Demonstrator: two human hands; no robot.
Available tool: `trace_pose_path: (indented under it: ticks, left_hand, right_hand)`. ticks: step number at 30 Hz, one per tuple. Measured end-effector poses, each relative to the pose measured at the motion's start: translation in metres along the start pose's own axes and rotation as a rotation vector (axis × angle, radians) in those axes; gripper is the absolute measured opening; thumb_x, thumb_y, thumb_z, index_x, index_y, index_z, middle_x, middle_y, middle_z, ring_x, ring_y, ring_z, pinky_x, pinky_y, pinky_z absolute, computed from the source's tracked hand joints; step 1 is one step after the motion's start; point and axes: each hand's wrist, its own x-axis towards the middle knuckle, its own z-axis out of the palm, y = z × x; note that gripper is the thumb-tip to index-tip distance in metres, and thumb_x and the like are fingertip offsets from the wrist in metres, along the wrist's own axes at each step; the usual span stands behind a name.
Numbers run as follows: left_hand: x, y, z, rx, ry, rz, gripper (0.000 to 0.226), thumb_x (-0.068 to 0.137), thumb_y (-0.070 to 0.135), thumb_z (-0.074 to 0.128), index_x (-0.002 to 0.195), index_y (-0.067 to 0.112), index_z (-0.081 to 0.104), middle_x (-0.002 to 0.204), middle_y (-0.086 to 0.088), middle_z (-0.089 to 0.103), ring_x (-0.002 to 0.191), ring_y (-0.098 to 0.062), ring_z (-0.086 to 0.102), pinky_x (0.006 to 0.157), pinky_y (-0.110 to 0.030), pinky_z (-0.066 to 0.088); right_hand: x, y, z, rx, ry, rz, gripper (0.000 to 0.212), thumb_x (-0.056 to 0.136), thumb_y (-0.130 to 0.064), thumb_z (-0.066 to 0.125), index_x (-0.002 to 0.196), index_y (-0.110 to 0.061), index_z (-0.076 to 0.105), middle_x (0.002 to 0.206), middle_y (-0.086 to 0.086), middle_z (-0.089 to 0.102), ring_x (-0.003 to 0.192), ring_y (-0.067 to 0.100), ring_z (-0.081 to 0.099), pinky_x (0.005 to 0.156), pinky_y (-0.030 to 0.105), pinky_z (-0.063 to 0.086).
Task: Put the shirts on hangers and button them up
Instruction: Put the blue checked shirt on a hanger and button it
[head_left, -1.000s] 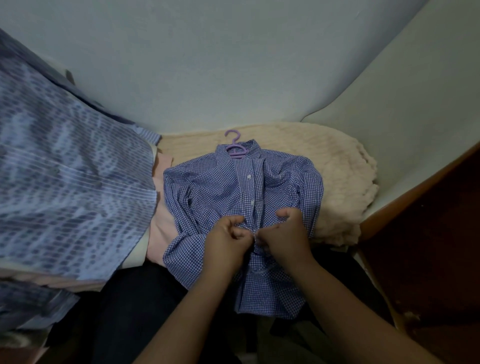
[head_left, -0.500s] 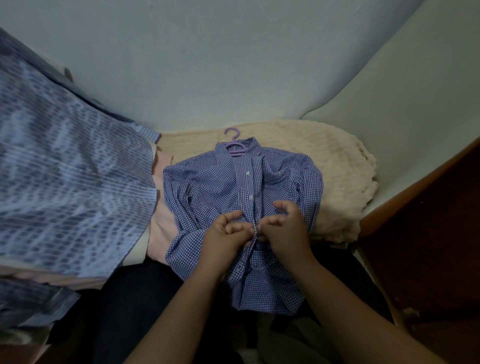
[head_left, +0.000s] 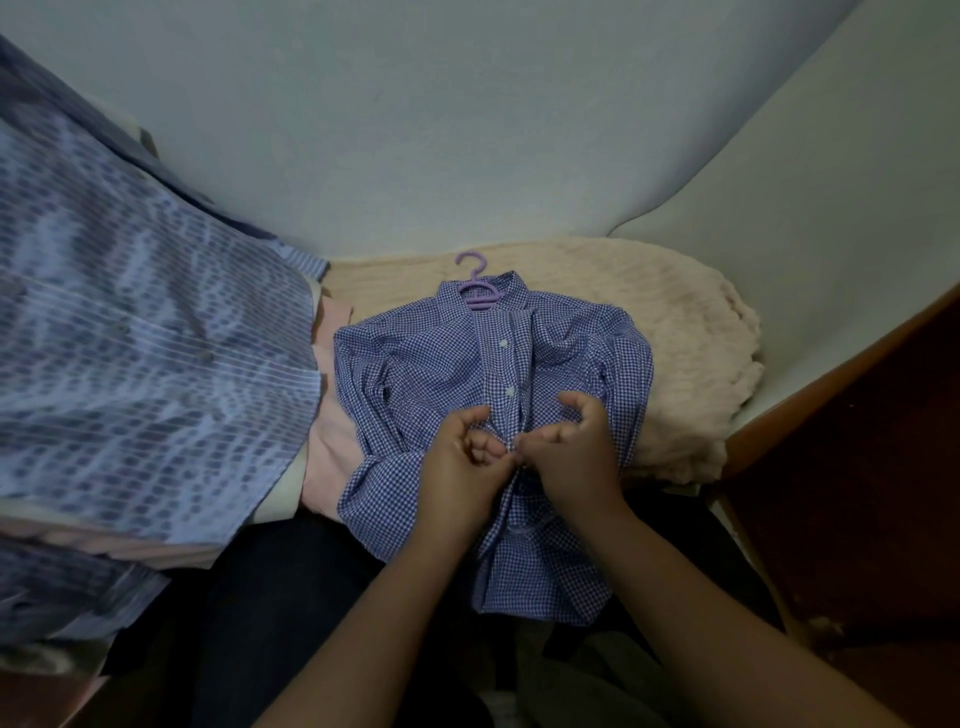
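The blue-and-white gingham shirt (head_left: 431, 374) lies front-up, its upper part on a cream, nubby-textured blanket (head_left: 685, 332) and its hem toward the person. The woven cotton-like fabric is wrinkled, and both sleeves are folded in along the body. A lilac plastic hanger (head_left: 480, 291) sits inside the collar; its curved hook projects beyond the collar onto the blanket.

Two small white round buttons on the upper placket (head_left: 506, 364) appear fastened. Just below them, both hands work at the placket line. The left hand (head_left: 462, 467) has its fingers curled and pinches the left edge of the front opening. The right hand (head_left: 571, 457) pinches the opposite edge, with its thumb raised above the cloth. The fingertips of the two hands nearly meet at the centre line. The button between them is too small to make out.

To the left, a larger striped pale-blue garment (head_left: 135, 364) hangs or drapes in soft folds. A pale pink fabric (head_left: 332, 441) lies between it and the gingham shirt, touching the shirt's left sleeve. A smooth light wall (head_left: 467, 130) stands behind the blanket, and a dark brown wooden edge (head_left: 831, 364) runs along the right side.
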Motion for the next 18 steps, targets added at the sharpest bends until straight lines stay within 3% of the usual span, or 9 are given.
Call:
trace_pose_path:
  ticks: [7, 10, 13, 18]
  left_hand:
    - [0.005, -0.003, -0.003, 0.009, -0.02, -0.026, 0.047, 0.075, 0.004, 0.078, 0.11, 0.023, 0.052, 0.076, 0.001, 0.065, 0.06, 0.004, 0.058, 0.06, -0.009, 0.046]
    - [0.006, -0.003, -0.004, 0.085, -0.039, 0.017, 0.046, 0.077, 0.004, 0.076, 0.111, 0.022, 0.051, 0.078, 0.002, 0.063, 0.061, 0.005, 0.056, 0.061, -0.008, 0.045]
    - [0.008, -0.004, -0.003, 0.127, -0.044, 0.053, 0.045, 0.078, 0.003, 0.074, 0.113, 0.022, 0.052, 0.077, 0.004, 0.061, 0.062, 0.004, 0.055, 0.061, -0.009, 0.045]
    - [0.011, -0.007, -0.002, 0.142, -0.035, 0.055, 0.045, 0.078, 0.005, 0.075, 0.113, 0.022, 0.053, 0.077, 0.004, 0.061, 0.062, 0.002, 0.055, 0.062, -0.01, 0.045]
  right_hand:
    - [0.003, 0.004, 0.0, -0.045, -0.03, -0.049, 0.071, 0.077, 0.011, 0.063, 0.137, -0.01, 0.031, 0.072, 0.009, 0.06, 0.064, 0.014, 0.057, 0.055, 0.006, 0.044]
    - [0.004, 0.006, 0.002, -0.042, -0.048, -0.05, 0.076, 0.077, 0.012, 0.061, 0.141, -0.012, 0.027, 0.077, 0.014, 0.059, 0.07, 0.019, 0.057, 0.06, 0.009, 0.047]
    - [0.004, 0.005, 0.003, -0.049, -0.076, -0.054, 0.082, 0.077, 0.012, 0.06, 0.145, -0.016, 0.023, 0.073, 0.009, 0.059, 0.07, 0.018, 0.058, 0.068, 0.017, 0.049]
    - [0.007, 0.006, 0.003, -0.071, -0.094, -0.085, 0.089, 0.076, 0.011, 0.059, 0.147, -0.024, 0.02, 0.075, 0.009, 0.058, 0.066, 0.015, 0.054, 0.064, 0.021, 0.049]
